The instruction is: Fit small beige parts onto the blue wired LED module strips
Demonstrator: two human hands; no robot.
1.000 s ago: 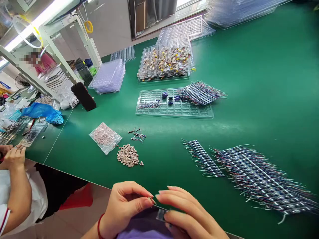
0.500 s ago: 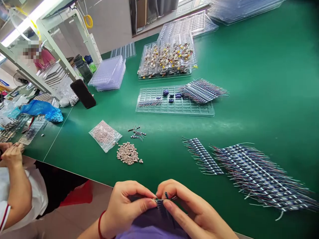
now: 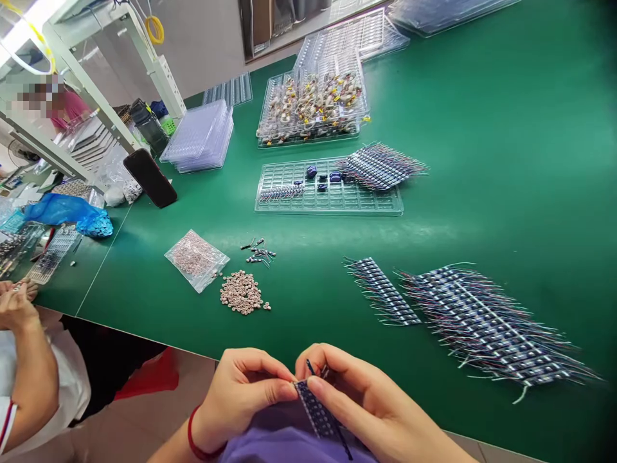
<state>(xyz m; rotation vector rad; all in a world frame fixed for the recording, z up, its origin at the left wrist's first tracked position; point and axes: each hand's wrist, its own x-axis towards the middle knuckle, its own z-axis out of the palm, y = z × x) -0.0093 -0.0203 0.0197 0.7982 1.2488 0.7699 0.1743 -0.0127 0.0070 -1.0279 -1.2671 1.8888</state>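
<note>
My left hand (image 3: 241, 399) and my right hand (image 3: 357, 399) meet at the near edge of the green table (image 3: 482, 161), both pinched on a short dark strip of small wired parts (image 3: 315, 411) that lies over a purple cloth (image 3: 289, 444) on my lap. A red band circles my left wrist. Just beyond my hands sit a heap of small pinkish rings (image 3: 241, 292), a clear bag of the same rings (image 3: 195, 257) and a few loose wired parts (image 3: 259, 252).
Two rows of wired strips (image 3: 482, 325) lie at the right. A clear tray (image 3: 328, 193) holds blue parts and more strips; a filled tray (image 3: 311, 106), stacked trays (image 3: 200, 135) and a black phone (image 3: 149, 179) stand farther back. Another person's hands (image 3: 14, 302) work at left.
My right hand has closed onto the strip and both hands now pinch it together, lifted a little. The view has drifted, so the table items sit slightly higher and left.
</note>
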